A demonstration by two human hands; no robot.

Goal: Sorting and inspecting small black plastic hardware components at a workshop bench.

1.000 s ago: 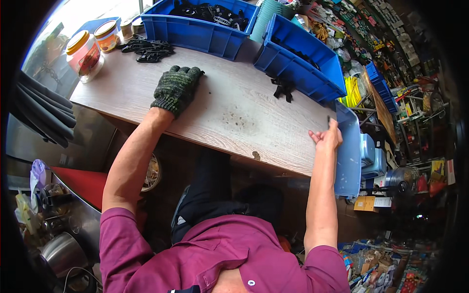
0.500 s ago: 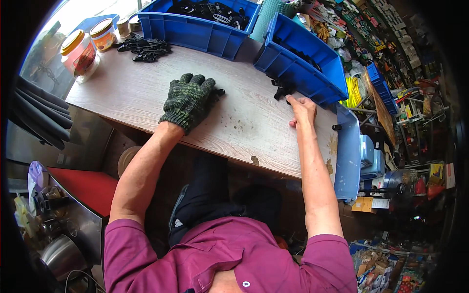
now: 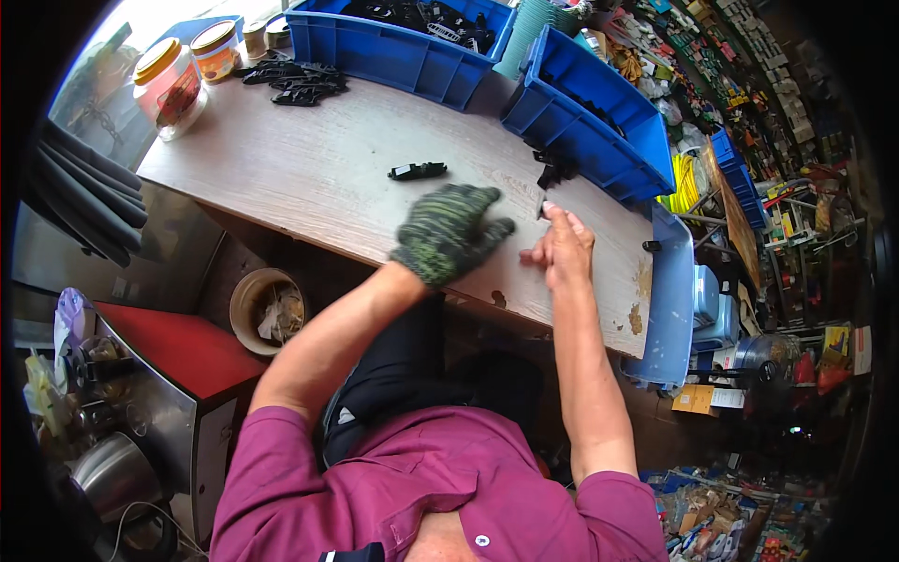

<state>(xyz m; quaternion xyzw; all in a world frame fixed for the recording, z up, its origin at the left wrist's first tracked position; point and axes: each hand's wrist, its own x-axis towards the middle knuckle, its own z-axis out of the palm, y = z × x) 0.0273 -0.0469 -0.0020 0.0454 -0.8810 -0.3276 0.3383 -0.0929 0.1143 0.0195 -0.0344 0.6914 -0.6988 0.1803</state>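
My left hand [image 3: 451,234], in a dark green and black knitted glove, hovers over the middle of the table with its fingers spread and nothing in them. Just beyond it lies a black plastic part [image 3: 418,170], long and narrow. My bare right hand [image 3: 566,245] pinches a small dark thin piece [image 3: 543,208] between thumb and forefinger; the fingers cover most of it, so its kind cannot be made out. Past those fingertips, a few black parts [image 3: 554,170] rest against the foot of the right blue crate [image 3: 599,150].
Another blue crate [image 3: 393,58], full of black parts, stands at the back. A heap of black parts [image 3: 298,81] and lidded jars [image 3: 170,89] sit at the far left. A light blue bin [image 3: 667,309] adjoins the table's right edge; a waste bucket [image 3: 245,314] stands below left.
My left hand has lifted off the black part, uncovering it, and swung right toward my other hand. The right hand has drawn back slightly from the parts by the crate, with the small piece.
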